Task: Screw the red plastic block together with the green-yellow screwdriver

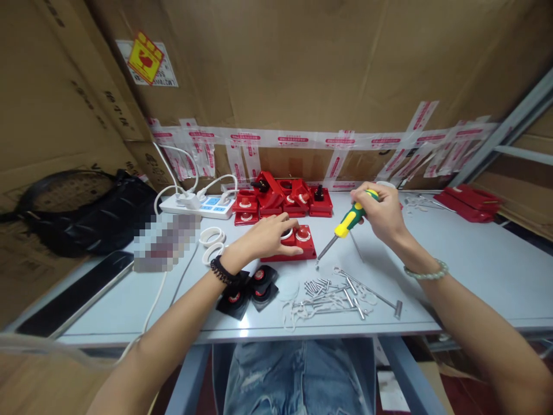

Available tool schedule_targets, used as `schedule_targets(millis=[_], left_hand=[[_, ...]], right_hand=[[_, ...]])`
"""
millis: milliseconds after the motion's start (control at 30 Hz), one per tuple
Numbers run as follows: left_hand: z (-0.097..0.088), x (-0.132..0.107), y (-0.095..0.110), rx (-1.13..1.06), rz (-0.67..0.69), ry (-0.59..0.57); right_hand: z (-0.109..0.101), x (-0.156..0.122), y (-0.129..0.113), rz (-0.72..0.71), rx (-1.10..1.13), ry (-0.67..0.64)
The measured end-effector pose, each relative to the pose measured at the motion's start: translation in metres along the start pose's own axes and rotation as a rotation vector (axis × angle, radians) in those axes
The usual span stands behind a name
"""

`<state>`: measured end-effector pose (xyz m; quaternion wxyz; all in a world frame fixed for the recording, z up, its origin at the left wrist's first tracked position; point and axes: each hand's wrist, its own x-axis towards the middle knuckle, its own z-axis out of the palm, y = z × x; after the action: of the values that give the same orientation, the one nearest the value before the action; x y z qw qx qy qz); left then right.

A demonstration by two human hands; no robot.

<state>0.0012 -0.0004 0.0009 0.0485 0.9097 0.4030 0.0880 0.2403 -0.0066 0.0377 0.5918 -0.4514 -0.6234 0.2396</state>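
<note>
My left hand (pixel 270 233) rests with fingers laid over a red plastic housing (pixel 302 245) on the grey table, pressing it down. My right hand (pixel 382 213) is closed around a yellow-and-green screwdriver (pixel 349 221), its tip pointing down-left just off the housing's right corner. In front of the housing lie several screws and metal pins (pixel 332 291). Black round-centred parts (pixel 253 288) sit by my left wrist.
A pile of red housings (pixel 280 199) stands at the back. A white power strip (pixel 199 204) with cables, two tape rings (pixel 212 242) and a black bag (pixel 86 213) lie left. More red parts (pixel 469 202) lie far right. Cardboard walls enclose the table (pixel 475 271).
</note>
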Motion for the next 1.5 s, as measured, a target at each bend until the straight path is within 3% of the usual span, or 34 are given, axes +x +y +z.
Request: schedule_targets(millis=[367, 867, 1000, 1167, 1400, 1500], left_hand=[[0.000, 0.000, 0.000, 0.003, -0.001, 0.000], [0.000, 0.000, 0.000, -0.023, -0.016, -0.002], [0.000, -0.001, 0.000, -0.025, -0.018, -0.002], [0.000, 0.000, 0.000, -0.010, -0.012, -0.002], [0.002, 0.001, -0.001, 0.048, 0.010, 0.011], [0.004, 0.002, -0.003, 0.061, 0.030, 0.017]], right_hand=[[0.002, 0.013, -0.014, -0.118, 0.025, 0.133], [0.009, 0.014, -0.008, -0.121, -0.072, 0.084], [0.012, 0.012, -0.015, -0.145, -0.140, 0.042], [0.018, 0.013, -0.032, -0.290, -0.359, -0.016], [0.033, 0.013, -0.062, -0.497, -0.757, -0.176], [0.036, 0.005, -0.071, -0.557, -0.787, -0.335]])
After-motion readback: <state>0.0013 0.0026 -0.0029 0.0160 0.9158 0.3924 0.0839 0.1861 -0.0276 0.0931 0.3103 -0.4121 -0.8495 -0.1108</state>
